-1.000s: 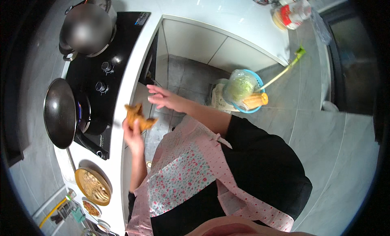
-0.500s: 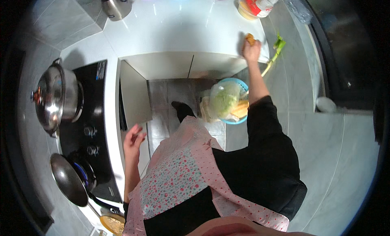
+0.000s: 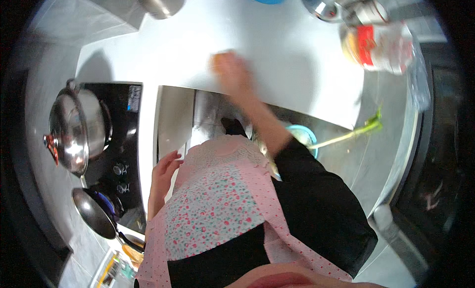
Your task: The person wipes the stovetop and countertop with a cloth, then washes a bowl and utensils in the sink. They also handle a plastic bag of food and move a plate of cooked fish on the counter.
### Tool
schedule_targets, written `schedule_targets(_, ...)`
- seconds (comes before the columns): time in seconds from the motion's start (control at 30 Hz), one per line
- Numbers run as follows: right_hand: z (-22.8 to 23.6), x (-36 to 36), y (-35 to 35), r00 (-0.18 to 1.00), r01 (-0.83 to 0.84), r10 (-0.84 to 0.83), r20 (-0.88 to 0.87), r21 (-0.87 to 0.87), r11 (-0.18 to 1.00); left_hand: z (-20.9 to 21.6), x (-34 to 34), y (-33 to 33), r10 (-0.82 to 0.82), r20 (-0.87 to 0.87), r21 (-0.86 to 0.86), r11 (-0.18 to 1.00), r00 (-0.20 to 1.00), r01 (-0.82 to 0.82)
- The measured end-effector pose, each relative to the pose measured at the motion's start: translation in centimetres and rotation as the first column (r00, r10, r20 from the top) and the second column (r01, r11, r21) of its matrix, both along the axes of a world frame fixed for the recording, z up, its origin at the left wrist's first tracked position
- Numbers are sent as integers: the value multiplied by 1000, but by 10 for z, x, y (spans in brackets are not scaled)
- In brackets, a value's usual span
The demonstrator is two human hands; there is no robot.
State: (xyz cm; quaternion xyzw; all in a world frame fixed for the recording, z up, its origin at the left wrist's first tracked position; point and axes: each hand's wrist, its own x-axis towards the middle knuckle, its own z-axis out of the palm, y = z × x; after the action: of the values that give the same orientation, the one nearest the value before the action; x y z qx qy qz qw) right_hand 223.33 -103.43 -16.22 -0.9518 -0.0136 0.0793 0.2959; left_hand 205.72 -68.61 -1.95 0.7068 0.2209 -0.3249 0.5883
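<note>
My right hand [image 3: 233,76], blurred by motion, presses a small orange cloth [image 3: 218,62] onto the white countertop [image 3: 292,65], left of its middle. Most of the cloth is hidden under the fingers, and its exact kind is hard to make out. My left hand [image 3: 166,172] hangs low at my left side, beside the cabinet and the stove's edge. Its fingers are apart, loosely bent, with nothing in them.
To the left, a lidded steel pot [image 3: 74,127] and a tilted black wok [image 3: 96,213] stand on the black stove [image 3: 126,144]. A blue basket [image 3: 303,133] and a green onion [image 3: 354,134] lie low on the right. A plastic-wrapped container [image 3: 378,46] stands at the counter's right end.
My right hand has slid the orange cloth leftward along the counter from its right end. My view has shifted toward the counter. The left hand stays low at my side.
</note>
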Motion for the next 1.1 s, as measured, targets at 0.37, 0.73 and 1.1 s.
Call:
schedule_targets(0.37, 5, 42, 76, 777, -99, 226, 587, -241, 965, -17, -141, 40, 430, 31, 160, 889, 902, -429)
schedule_targets(0.73, -16, 252, 269, 514, -695, 687, 514, -221, 684, -12, -305, 8, 735, -1, 528, 576, 678, -624)
schedule_targets(1.1, 6, 133, 227, 513, -817, 711, 480, 19, 576, -34, -348, -53, 652, 109, 395, 664, 750, -635)
